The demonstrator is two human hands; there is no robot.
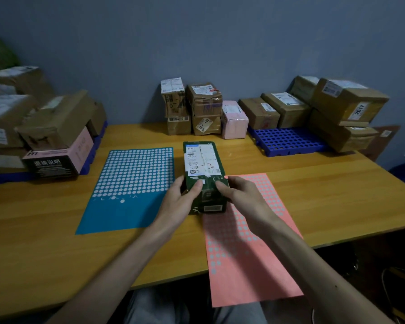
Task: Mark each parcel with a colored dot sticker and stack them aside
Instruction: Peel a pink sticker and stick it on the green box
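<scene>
Along the table's left edge boxes (56,122) are stacked. A blue sticker sheet (131,178) is laid mid-table. Next, the green parcel (205,160) is gripped at its near end by the left hand (175,202) and right hand (241,195), fingers curled round it. A pink sticker sheet (232,277) is draped over the front edge.

Parcel (204,174) is sitting mid-table (45,242), with the left hand (180,199) gripping its near end from 7 o'clock and the right hand (239,192) from 5. Left sticker sheet (131,183) is lying at its 9 o'clock. Right sticker sheet (248,265) is lying at 5 o'clock, overhanging the near table edge. Stacked boxes (192,108) are standing at 12 o'clock against the wall. A pallet (288,141) carrying more boxes (337,108) is sitting at 2 o'clock, and another box pile (45,127) at 10.
</scene>
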